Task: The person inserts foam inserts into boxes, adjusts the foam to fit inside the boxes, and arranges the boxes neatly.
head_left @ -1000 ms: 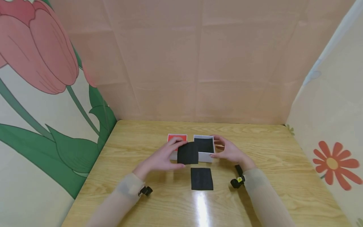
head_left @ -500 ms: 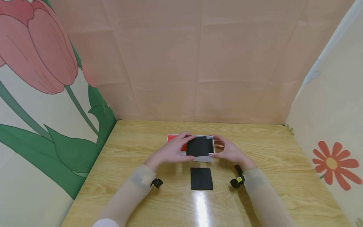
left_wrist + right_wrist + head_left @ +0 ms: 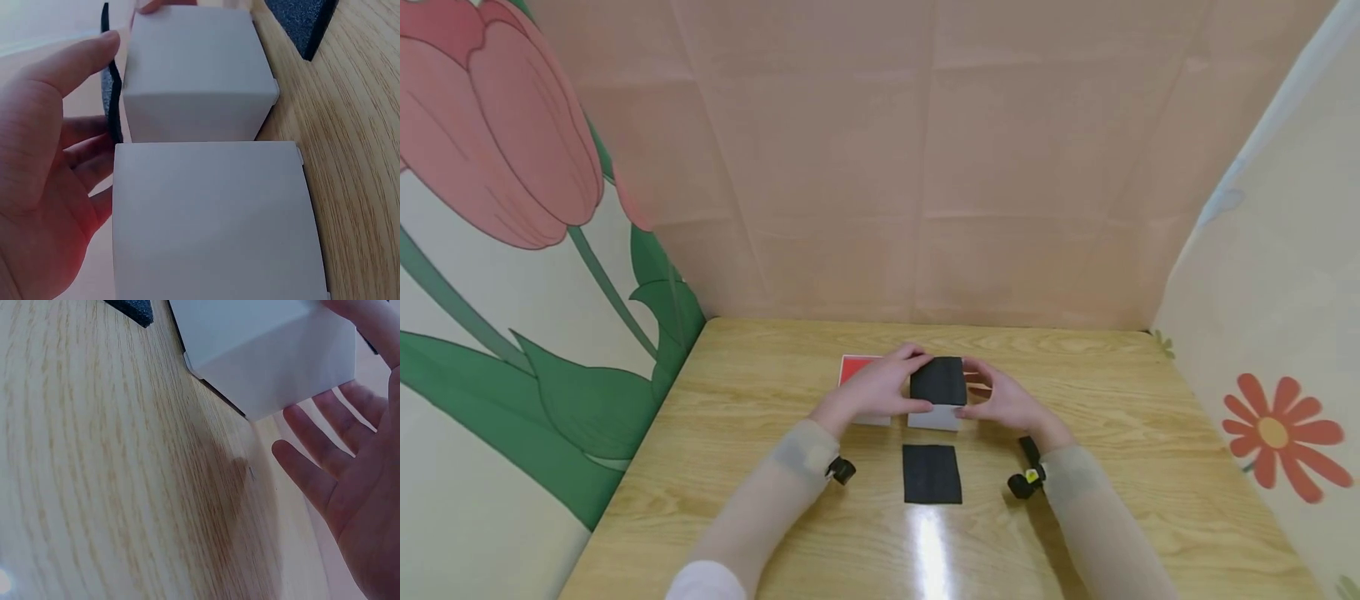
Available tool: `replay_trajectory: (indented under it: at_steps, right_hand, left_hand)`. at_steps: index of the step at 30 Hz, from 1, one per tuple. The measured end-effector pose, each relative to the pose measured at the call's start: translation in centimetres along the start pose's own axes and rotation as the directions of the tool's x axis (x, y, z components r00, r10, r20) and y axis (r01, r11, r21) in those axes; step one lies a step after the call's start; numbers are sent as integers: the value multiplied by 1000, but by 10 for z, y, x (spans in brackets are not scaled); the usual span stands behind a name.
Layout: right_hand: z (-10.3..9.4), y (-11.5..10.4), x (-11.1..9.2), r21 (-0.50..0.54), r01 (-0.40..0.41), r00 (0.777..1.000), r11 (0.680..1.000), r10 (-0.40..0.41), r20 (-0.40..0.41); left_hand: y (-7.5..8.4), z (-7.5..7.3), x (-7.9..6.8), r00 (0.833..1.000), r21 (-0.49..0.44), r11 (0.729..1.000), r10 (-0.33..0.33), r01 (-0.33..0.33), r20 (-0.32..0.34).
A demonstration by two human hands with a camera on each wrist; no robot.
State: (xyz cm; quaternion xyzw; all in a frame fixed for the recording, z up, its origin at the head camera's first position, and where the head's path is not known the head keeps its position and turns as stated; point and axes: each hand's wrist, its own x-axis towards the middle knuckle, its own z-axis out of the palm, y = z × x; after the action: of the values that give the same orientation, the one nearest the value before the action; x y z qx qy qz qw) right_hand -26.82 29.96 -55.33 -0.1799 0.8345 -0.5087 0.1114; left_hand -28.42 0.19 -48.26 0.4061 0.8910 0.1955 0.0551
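Note:
My left hand (image 3: pixel 878 392) pinches a black foam square (image 3: pixel 938 381) between thumb and fingers, level over the open top of the right-hand white box (image 3: pixel 933 418). In the left wrist view the foam square (image 3: pixel 112 94) appears edge-on, right at the box's rim. My right hand (image 3: pixel 1006 400) holds that box from its right side, thumb on the front and fingers toward the back. The right wrist view shows fingertips against the white wall (image 3: pixel 269 375). The box's inside is hidden under the foam.
To the left stands a second white box (image 3: pixel 872 419) with a red inside (image 3: pixel 854 367), partly behind my left hand. A second black foam square (image 3: pixel 932 474) lies flat on the wooden table (image 3: pixel 760 367), in front of the boxes. A pink cloth (image 3: pixel 925 167) hangs behind.
My left hand has carried the foam square rightward from beside the red-lined box to over the right-hand box, covering its opening. My right hand has kept its hold on the box.

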Motion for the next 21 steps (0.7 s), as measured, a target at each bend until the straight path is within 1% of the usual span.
replay_trajectory:
  at_steps: [4,8,15,21]
  right_hand:
    - [0,0,0,10,-4,1000,1000,4,1]
    - [0,-1,1,31,-2,1000,1000,2,7]
    - [0,-2,0,15,-6,1000,1000,6,8]
    - [1,-1,0,14,0,1000,1000,0,3]
  left_hand:
    - [-1,2,4,1000,13,1000,-8,7,22]
    - [0,1,5,999,26,999,-28,27,43]
    - [-1,4,8,996,45,999,-33,29,86]
    - [0,5,5,995,34,999,-43,40,88]
